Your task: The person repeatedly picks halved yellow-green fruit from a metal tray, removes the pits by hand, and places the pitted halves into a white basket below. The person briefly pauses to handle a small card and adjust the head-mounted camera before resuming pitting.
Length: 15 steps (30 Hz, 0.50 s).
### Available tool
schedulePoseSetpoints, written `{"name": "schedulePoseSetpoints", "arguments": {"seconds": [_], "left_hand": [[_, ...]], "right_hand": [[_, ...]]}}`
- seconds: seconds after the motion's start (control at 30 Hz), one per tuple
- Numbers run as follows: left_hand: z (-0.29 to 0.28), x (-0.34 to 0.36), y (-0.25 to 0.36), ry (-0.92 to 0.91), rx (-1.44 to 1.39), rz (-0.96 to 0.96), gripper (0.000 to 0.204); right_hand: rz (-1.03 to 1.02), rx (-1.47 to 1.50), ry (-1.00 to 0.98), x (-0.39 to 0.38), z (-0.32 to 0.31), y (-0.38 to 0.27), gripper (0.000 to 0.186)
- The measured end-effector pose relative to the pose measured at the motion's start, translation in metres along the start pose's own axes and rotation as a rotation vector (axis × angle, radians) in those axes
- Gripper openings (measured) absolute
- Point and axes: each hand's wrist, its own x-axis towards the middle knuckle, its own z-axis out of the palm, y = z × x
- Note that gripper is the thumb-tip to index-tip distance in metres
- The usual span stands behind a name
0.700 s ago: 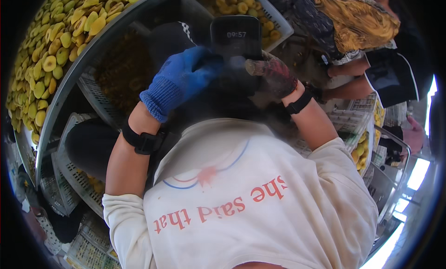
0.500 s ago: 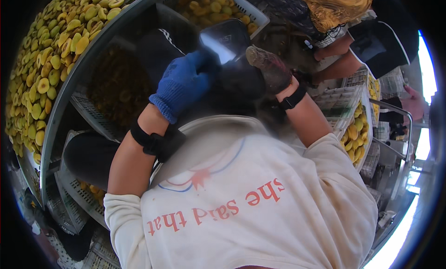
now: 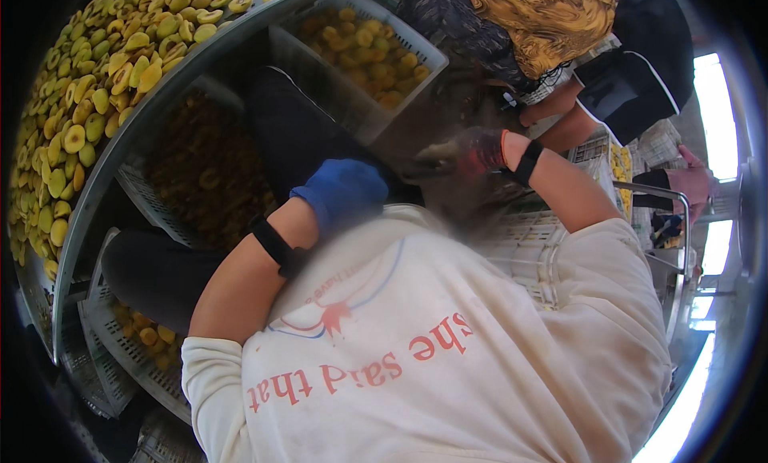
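My left hand (image 3: 344,189), in a blue knitted glove, is low against the front of my white shirt (image 3: 432,303), beside my dark trouser leg (image 3: 288,111); its fingers are hidden. Farther right, my right hand (image 3: 464,153), in a dirty red-and-dark glove, is raised above the dim space right of that leg. Its fingertips are smeared by motion, so I cannot make out whether anything is in them. The dark phone from the earlier views is not clearly visible.
A curved steel table rim (image 3: 76,215) borders heaped halved yellow-green fruit (image 3: 120,79). Crates of fruit stand ahead (image 3: 432,63), under the rim (image 3: 152,203) and lower left (image 3: 120,347). A co-worker (image 3: 544,31) sits at upper right near stacked crates, another person (image 3: 692,183) beyond.
The phone has left the space between my hands. My left hand has moved down toward my waist; my right hand has shifted slightly down and apart from it. The view has shifted too.
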Motion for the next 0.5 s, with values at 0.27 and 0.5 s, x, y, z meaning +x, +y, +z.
{"name": "schedulePoseSetpoints", "arguments": {"seconds": [0.27, 0.5], "left_hand": [[-0.007, -0.01, -0.001, 0.518, -0.312, 0.143, 0.008], [-0.037, -0.031, 0.028, 0.658, -0.16, 0.059, 0.014]], "right_hand": [[0.093, -0.075, 0.024, -0.045, 0.06, -0.073, 0.077], [0.222, -0.183, -0.003, -0.038, 0.052, -0.08, 0.076]]}}
